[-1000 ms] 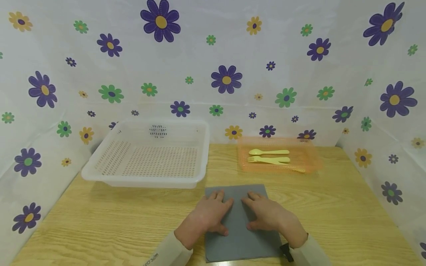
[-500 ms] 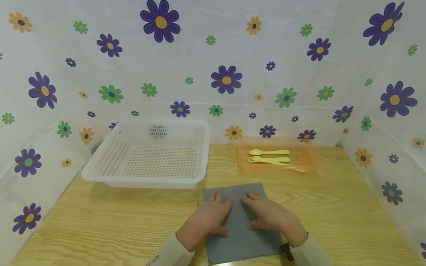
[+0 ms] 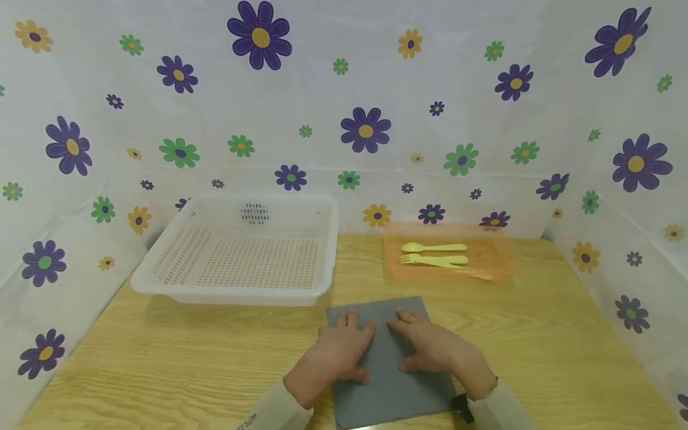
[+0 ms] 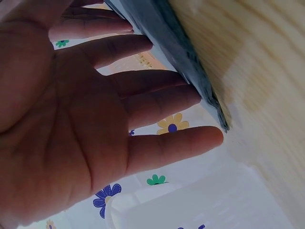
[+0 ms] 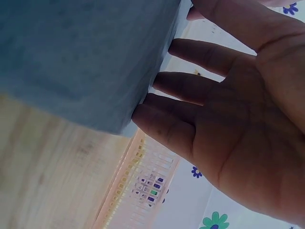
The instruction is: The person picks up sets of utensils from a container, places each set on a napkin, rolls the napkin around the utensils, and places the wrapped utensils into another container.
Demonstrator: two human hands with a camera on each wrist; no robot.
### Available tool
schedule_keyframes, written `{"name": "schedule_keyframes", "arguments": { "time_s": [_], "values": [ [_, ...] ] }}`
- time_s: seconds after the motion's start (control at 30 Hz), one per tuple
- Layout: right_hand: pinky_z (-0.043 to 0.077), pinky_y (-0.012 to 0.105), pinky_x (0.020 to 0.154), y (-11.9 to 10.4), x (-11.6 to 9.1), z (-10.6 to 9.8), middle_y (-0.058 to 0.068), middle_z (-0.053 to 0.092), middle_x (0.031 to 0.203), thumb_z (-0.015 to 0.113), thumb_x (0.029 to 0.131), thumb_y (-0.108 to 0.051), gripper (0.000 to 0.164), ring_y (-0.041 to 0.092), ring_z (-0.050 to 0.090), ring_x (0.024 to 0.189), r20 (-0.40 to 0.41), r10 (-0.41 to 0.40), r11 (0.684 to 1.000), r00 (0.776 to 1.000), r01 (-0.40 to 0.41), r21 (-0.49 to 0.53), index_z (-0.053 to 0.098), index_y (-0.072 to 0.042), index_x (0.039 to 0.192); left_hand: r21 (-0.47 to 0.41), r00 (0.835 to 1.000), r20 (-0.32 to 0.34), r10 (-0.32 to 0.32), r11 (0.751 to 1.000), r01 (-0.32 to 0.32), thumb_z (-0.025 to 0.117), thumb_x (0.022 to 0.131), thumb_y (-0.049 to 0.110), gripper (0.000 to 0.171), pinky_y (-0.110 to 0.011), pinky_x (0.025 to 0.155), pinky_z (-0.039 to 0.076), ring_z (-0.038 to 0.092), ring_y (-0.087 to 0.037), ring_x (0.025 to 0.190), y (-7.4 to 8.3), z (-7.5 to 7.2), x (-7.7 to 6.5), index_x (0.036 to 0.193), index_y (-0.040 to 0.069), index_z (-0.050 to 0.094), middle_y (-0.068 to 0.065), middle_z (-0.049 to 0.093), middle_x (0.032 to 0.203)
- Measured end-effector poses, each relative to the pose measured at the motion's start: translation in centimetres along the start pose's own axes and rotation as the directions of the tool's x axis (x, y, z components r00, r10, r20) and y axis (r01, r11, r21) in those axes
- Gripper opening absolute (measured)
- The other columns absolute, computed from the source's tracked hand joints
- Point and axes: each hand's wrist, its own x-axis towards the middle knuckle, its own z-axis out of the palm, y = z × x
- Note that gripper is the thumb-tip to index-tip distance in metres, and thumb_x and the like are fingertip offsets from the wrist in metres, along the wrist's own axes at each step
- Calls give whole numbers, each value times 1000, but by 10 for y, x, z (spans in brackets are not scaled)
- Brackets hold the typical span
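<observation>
A flat grey folded piece (image 3: 395, 394), cloth-like at its edges, lies on the table near its front. My left hand (image 3: 338, 352) rests its spread fingertips on the left part of it. On the right part, my right hand (image 3: 432, 346) touches it with fingers spread. In the left wrist view the left hand (image 4: 95, 109) shows its palm, fingers nearly straight against the grey piece (image 4: 167, 38), whose edge looks layered. The right wrist view has the right hand (image 5: 238, 114) with its fingertips on the grey piece (image 5: 86, 62). Neither hand grips anything.
A white perforated basket (image 3: 247, 292) stands at the back left of the wooden table (image 3: 215, 358). At the back right an orange basket (image 3: 500, 257) holds a yellow spoon (image 3: 435, 247), a yellow fork (image 3: 411, 258) and other yellow cutlery. Flowered sheeting (image 3: 301, 83) encloses the back and sides.
The grey piece has turned slightly counterclockwise, its far edge shifting a little left. Both hands stay on it, nearly in place.
</observation>
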Motion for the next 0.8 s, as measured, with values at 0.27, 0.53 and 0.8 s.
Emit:
{"name": "schedule_keyframes", "arguments": {
  "time_s": [0.27, 0.53, 0.8],
  "values": [
    [33, 53, 101, -5, -1, 1, 29, 31, 142, 75, 74, -21, 71, 39, 28, 128, -32, -16, 999, 999, 14, -42, 43, 3, 131, 6, 999, -18, 49, 999, -48, 75, 62, 56, 90, -52, 82, 50, 40, -41, 119, -5, 1, 1, 133, 10, 44, -29, 42, 134],
    [40, 50, 96, -11, -5, 2, 30, 36, 138, 72, 78, -24, 63, 39, 38, 121, -44, -45, 994, 998, 40, -103, 46, 5, 127, 14, 997, -22, 77, 997, -77, 72, 65, 58, 81, -46, 80, 51, 45, -35, 114, -9, -1, 2, 128, 12, 47, -22, 48, 125],
    [50, 46, 83, -17, -6, 2, 28, 48, 124, 71, 78, -29, 58, 34, 52, 104, -79, 0, 989, 997, -11, -148, 51, 9, 116, -8, 985, -82, 154, 988, -155, 75, 67, 52, 76, -47, 90, 45, 38, -33, 121, -15, 0, 6, 127, 14, 47, -17, 42, 131]
  ]
}}
